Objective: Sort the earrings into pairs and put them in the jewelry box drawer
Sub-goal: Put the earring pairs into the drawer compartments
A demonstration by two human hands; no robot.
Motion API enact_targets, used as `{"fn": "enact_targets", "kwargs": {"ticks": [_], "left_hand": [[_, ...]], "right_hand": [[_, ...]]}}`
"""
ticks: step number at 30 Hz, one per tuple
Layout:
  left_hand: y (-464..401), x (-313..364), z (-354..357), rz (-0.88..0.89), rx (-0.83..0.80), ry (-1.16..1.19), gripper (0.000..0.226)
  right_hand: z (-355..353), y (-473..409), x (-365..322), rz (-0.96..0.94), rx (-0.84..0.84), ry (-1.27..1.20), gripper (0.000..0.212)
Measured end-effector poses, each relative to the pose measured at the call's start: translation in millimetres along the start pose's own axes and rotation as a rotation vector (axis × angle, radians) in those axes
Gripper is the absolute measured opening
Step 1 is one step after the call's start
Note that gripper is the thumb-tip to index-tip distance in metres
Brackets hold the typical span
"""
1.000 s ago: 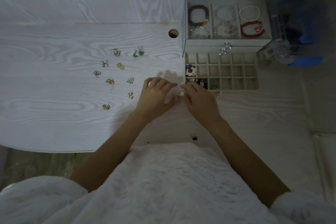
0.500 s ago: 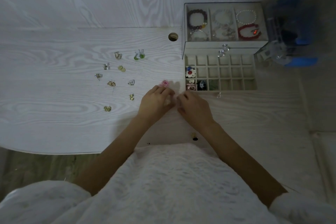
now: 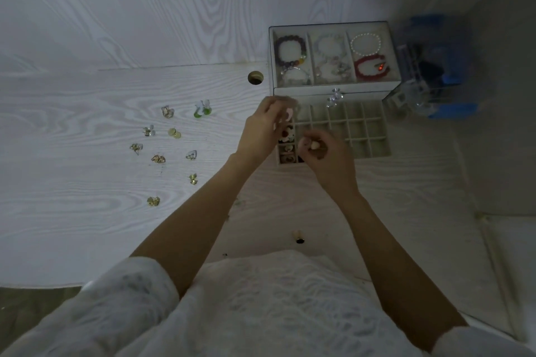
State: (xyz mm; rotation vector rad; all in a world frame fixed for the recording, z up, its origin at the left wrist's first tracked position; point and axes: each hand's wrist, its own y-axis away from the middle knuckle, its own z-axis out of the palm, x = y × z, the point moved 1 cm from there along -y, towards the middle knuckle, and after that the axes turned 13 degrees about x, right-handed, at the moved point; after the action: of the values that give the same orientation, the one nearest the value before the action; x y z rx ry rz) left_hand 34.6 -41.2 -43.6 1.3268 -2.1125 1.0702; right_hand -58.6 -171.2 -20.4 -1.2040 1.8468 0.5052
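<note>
Your fingers (image 3: 285, 109) on the left hand (image 3: 265, 127) are pinching narrowly around a small pink earring (image 3: 287, 115), holding it over the back left corner of the open drawer (image 3: 374, 142); it is blurred, so its shape is unclear. Your right hand (image 3: 327, 158) is curling over the drawer's front left cells, its fingers nearly closed on a small pale piece (image 3: 314, 145) that you are gripping between thumb and forefinger. The drawer is sitting pulled out from the jewelry box (image 3: 333, 90), and its grid of small cells is showing a few earrings in the left column (image 3: 287, 136), partly hidden by your hands; the other cells are looking bare. The box's top tray is holding bracelets: a dark beaded one (image 3: 290, 51), a pale one (image 3: 330, 43), a white pearl one (image 3: 365, 44) and a red one (image 3: 372, 68). Loose earrings (image 3: 174, 133) are lying scattered on the bench (image 3: 72, 182) well to the left of the drawer, among them a green pair (image 3: 203, 109). A blue and clear container (image 3: 435, 66) is standing just beside the box on its right.
</note>
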Motion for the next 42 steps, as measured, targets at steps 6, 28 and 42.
{"fn": "enact_targets", "kwargs": {"ticks": [6, 28, 42], "left_hand": [[5, -10, 6, 0.058, -0.018, -0.096, 0.035], [23, -8, 4, -0.153, -0.028, -0.121, 0.041], [67, -12, -104, -0.194, -0.055, -0.156, 0.017]], "right_hand": [[2, -21, 0, -0.059, 0.026, 0.135, 0.019], [45, -48, 7, -0.406, -0.048, 0.425, 0.030], [27, 14, -20, -0.449, -0.227, 0.226, 0.020]]}}
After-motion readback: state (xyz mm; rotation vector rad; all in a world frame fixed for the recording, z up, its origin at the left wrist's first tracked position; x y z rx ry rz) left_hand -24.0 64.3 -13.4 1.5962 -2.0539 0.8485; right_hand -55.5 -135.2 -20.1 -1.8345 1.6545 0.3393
